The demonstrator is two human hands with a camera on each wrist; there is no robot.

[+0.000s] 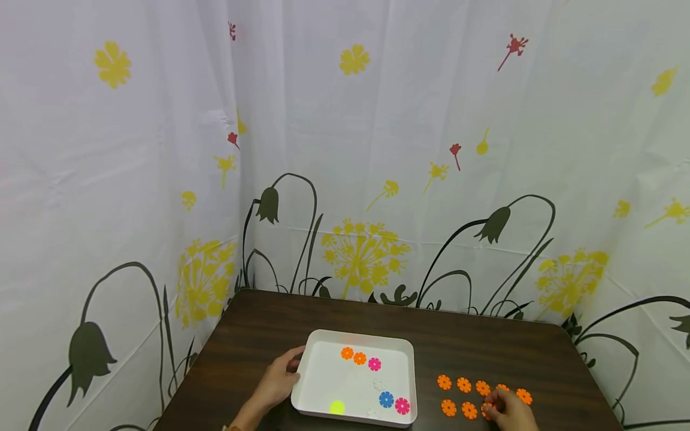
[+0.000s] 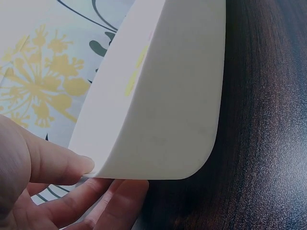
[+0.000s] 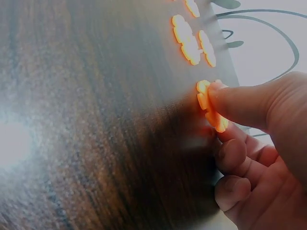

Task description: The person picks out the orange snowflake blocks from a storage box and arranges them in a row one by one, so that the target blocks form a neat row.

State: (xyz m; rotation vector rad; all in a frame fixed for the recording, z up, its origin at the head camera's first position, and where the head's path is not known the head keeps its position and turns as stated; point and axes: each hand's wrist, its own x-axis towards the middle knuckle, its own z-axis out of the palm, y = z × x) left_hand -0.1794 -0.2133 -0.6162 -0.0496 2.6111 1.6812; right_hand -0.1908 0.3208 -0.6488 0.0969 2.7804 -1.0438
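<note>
The right-wrist view, closer than the head view, shows the right hand [image 3: 259,139] pinching a thin, notched orange disc [image 3: 203,101], in the near row right of the tray [image 1: 334,383]. The left hand [image 1: 277,380] grips that smooth white tray's left side, on a dark, wood-grained counter [image 1: 259,323].

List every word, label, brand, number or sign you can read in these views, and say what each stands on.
None: no readable text in any of the three views.
The tray, discs and table show no lettering or numbers.
The curtain bears only plant prints.
</note>
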